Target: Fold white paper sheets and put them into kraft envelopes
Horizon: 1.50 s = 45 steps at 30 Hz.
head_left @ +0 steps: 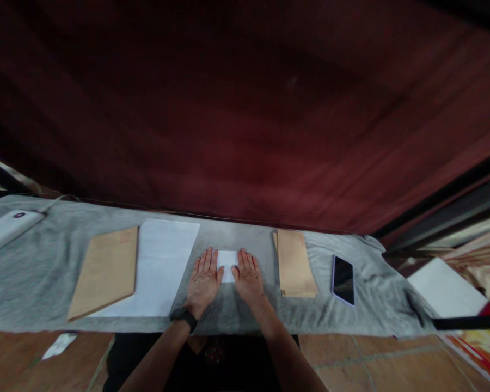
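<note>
A small white sheet of paper (pixel 227 262) lies flat on the grey cloth, partly covered at both sides. My left hand (pixel 203 279) rests on its left edge, palm down with the fingers stretched out. On the opposite edge lies my right hand (pixel 248 276), also flat with straight fingers. Both thumbs point inward onto the paper. Left of my hands is a large white sheet (pixel 165 267), its left part under a brown envelope (pixel 106 269). Several narrower brown envelopes (pixel 296 264) are stacked to the right. Whether the small paper is folded, I cannot tell.
Grey cloth (pixel 237 234) covers the long narrow surface, which ends at a dark red panel (pixel 245 136). A phone (pixel 343 280) lies right of the envelopes. At far left is a white device (pixel 10 228) with a cable. Tiled floor (pixel 379 359) shows below the front edge.
</note>
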Motion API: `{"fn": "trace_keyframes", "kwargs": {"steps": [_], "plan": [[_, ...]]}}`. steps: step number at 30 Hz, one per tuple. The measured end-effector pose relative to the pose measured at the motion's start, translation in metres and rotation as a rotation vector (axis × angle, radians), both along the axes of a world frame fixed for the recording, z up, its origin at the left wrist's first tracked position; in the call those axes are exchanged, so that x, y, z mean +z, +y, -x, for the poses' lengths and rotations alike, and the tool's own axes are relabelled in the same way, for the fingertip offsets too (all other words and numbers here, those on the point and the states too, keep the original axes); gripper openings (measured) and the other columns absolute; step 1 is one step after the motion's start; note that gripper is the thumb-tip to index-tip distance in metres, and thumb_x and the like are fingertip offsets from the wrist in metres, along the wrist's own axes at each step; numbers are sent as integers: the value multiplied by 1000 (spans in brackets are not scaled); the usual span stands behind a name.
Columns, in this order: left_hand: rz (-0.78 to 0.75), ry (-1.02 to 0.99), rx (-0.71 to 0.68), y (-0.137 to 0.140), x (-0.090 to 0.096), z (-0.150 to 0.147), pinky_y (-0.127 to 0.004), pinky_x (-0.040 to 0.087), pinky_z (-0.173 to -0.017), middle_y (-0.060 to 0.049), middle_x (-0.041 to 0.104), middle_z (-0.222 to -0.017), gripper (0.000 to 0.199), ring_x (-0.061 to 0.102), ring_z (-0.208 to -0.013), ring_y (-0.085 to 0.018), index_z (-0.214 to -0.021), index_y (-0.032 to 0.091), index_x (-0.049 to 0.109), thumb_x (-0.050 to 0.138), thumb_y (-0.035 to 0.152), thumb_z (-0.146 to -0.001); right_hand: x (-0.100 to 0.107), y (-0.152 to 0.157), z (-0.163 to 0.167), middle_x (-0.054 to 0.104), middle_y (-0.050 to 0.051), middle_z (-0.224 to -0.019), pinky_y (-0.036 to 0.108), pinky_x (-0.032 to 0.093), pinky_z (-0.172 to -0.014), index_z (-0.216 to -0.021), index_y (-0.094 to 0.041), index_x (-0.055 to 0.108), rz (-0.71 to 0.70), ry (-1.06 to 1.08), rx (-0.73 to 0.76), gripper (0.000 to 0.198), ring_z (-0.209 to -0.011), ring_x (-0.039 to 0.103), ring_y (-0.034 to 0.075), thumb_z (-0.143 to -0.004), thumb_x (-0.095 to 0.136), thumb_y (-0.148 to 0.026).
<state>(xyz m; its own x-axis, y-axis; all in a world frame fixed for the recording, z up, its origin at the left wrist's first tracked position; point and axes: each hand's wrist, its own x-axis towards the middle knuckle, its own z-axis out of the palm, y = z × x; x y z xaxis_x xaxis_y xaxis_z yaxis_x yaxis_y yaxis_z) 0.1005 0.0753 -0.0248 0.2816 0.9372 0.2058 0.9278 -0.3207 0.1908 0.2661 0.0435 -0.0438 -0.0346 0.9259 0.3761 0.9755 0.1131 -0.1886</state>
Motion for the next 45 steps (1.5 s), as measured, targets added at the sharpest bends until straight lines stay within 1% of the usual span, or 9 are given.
{"fn": "trace_keyframes", "kwargs": {"steps": [5, 13, 18, 21, 28, 34, 40, 42, 45], "plan": [[-39, 16, 60, -4, -2, 6, -47, 26, -123, -21, 38, -159, 71, 33, -150, -31, -153, 2, 37, 32, 49, -100, 2, -2, -5, 45, 15, -155, 45, 29, -119, -151, -11, 45, 40, -13, -24, 50, -145, 40, 26, -105, 44, -32], [-153, -28, 120, -17, -6, 11, -51, 30, -120, -23, 42, -156, 66, 37, -148, -32, -151, 0, 39, 29, 42, -102, 1, 0, -4, 44, 14, -156, 47, 26, -121, -152, -11, 43, 78, 35, -22, 53, -144, 41, 26, -104, 44, -31], [-208, -25, -90, -38, -11, -7, -49, 31, -120, -13, 44, -158, 58, 37, -148, -29, -152, 16, 43, 36, 43, -102, 0, -1, -4, 40, 14, -158, 46, 23, -121, -153, -11, 41, 85, 64, -15, 53, -146, 38, 26, -105, 40, -33], [-201, -10, -138, -46, -15, -10, -47, 32, -120, -14, 43, -158, 59, 39, -147, -28, -151, 15, 45, 39, 47, -101, 2, 0, -6, 39, 13, -160, 46, 22, -121, -154, -13, 40, 131, 75, -12, 54, -147, 36, 25, -105, 37, -33], [-189, -17, -157, -45, -23, -4, -46, 29, -121, -13, 40, -160, 66, 35, -149, -27, -157, 16, 34, 38, 52, -101, 32, 27, -11, 56, 14, -147, 41, 33, -114, -146, -15, 52, 252, 142, -8, 48, -133, 52, 26, -99, 46, -25], [-206, -59, -145, -46, -24, -5, -45, 29, -121, -14, 43, -158, 67, 39, -147, -26, -156, 16, 36, 37, 54, -101, 54, 59, -14, 66, 17, -127, 43, 44, -100, -121, -16, 68, 327, 156, -26, 33, -120, 58, 31, -91, 61, -28], [-248, -141, -105, -51, -10, -4, -43, 34, -119, -13, 42, -159, 69, 39, -147, -24, -160, 17, 24, 39, 50, -102, 64, 76, -23, 74, 5, -95, 28, 51, -82, -87, -21, 72, 334, 248, 96, 12, -89, 69, 20, -81, 64, -15], [-292, -168, -45, -47, 4, -4, -47, 33, -120, -15, 34, -163, 69, 31, -151, -27, -161, 15, 20, 40, 45, -102, 72, 73, -27, 74, 2, -94, 24, 51, -79, -93, -22, 71, 299, 308, 158, 16, -85, 69, 16, -86, 59, -15], [-392, -178, 49, -36, 34, -4, -57, 25, -121, -19, 24, -166, 64, 17, -155, -33, -160, 12, 23, 40, 33, -101, 85, 56, -36, 73, 2, -107, 26, 51, -87, -109, -23, 66, 199, 395, 221, 23, -97, 68, 15, -96, 48, -18]]}}
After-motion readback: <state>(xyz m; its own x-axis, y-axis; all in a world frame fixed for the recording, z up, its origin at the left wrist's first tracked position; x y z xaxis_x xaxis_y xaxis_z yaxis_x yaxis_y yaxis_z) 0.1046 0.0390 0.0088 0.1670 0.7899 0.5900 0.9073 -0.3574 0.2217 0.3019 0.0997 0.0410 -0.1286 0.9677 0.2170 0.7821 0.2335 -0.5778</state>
